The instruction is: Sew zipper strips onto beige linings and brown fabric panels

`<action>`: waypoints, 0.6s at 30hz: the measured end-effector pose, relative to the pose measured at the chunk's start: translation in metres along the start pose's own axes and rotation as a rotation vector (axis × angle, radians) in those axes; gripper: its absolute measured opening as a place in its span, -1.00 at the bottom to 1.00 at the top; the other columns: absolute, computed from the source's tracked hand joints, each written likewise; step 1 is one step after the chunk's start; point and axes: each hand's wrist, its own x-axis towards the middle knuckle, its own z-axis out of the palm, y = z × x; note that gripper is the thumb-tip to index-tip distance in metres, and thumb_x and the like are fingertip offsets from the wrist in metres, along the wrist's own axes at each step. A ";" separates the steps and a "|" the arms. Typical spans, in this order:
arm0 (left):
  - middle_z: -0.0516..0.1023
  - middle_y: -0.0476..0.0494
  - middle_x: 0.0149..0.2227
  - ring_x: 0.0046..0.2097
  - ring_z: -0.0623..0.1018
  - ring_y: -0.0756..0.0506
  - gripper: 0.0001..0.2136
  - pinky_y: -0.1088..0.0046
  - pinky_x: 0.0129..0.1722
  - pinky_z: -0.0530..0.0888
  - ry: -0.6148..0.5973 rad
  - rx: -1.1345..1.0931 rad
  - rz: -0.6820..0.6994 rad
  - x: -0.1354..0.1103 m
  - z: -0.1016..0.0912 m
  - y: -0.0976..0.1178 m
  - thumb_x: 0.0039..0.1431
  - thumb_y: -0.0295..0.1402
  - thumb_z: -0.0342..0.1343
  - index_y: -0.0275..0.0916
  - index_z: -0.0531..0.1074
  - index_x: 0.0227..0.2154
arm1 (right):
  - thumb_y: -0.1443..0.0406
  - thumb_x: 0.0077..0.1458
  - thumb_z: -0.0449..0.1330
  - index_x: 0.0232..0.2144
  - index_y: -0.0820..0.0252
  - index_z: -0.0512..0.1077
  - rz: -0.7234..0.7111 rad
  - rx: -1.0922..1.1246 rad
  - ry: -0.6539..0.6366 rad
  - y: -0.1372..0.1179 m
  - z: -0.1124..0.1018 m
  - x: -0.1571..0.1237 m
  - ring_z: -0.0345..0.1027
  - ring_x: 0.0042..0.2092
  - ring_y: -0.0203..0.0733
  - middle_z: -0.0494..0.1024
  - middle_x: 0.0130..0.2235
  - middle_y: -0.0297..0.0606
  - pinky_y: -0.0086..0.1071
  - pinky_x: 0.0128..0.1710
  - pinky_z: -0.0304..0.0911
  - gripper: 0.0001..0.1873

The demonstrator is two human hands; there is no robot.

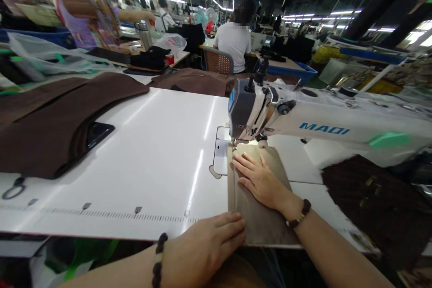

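Note:
A narrow strip of tan-brown fabric (261,222) lies on the white sewing table (151,162), its far end under the needle of a white MAQI sewing machine (286,119). My right hand (261,180) lies flat on the fabric just behind the presser foot, fingers stretched toward the needle. My left hand (205,245) rests palm down at the table's near edge, fingers together on the fabric's near left corner. Both wrists wear dark bead bracelets.
Dark brown fabric pieces (50,121) are piled on the table's left. More dark fabric (374,198) lies at the right. A ruler scale (111,213) runs along the front edge. A person in a white shirt (234,45) sits ahead at another station.

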 end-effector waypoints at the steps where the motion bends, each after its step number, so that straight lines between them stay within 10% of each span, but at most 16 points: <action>1: 0.22 -0.26 0.14 0.18 0.20 -0.13 -0.65 0.38 0.20 0.12 -0.023 -0.004 0.001 -0.001 0.000 0.000 0.23 -0.49 -0.19 -0.44 0.21 0.06 | 0.22 0.22 -0.15 0.17 -0.02 -0.01 -0.006 0.008 -0.012 -0.001 -0.002 0.000 -0.23 0.26 -0.14 0.00 0.24 -0.36 0.19 0.14 -0.30 -0.53; 8: 0.33 -0.13 0.07 0.05 0.38 0.00 -0.58 0.50 0.06 0.34 0.166 -0.096 -0.134 -0.004 -0.002 -0.013 0.16 -0.59 -0.17 -0.23 0.21 0.08 | 0.27 0.20 -0.10 0.19 0.11 -0.02 -0.131 0.076 -0.168 -0.038 -0.010 -0.052 -0.22 0.26 -0.21 0.00 0.24 -0.27 0.04 0.21 -0.34 -0.50; 14: 0.38 0.04 0.04 0.05 0.40 -0.12 -0.60 0.39 0.05 0.38 0.303 0.103 -0.035 -0.005 0.049 -0.049 0.06 -0.51 -0.04 -0.05 0.36 -0.04 | 0.20 0.26 -0.22 0.09 0.24 0.14 -0.320 0.249 -0.080 -0.078 0.016 -0.118 -0.24 0.26 -0.30 0.15 0.18 -0.26 -0.12 0.22 -0.57 -0.57; 18: 0.37 0.05 0.05 0.01 0.44 -0.12 -0.63 0.43 0.04 0.37 0.354 0.185 -0.041 -0.001 0.066 -0.061 0.11 -0.40 0.00 -0.01 0.33 0.00 | 0.21 0.22 -0.10 -0.03 0.13 0.28 0.081 0.440 0.296 -0.053 -0.004 -0.153 0.31 -0.04 -0.43 0.47 -0.09 -0.35 -0.56 0.01 0.15 -0.68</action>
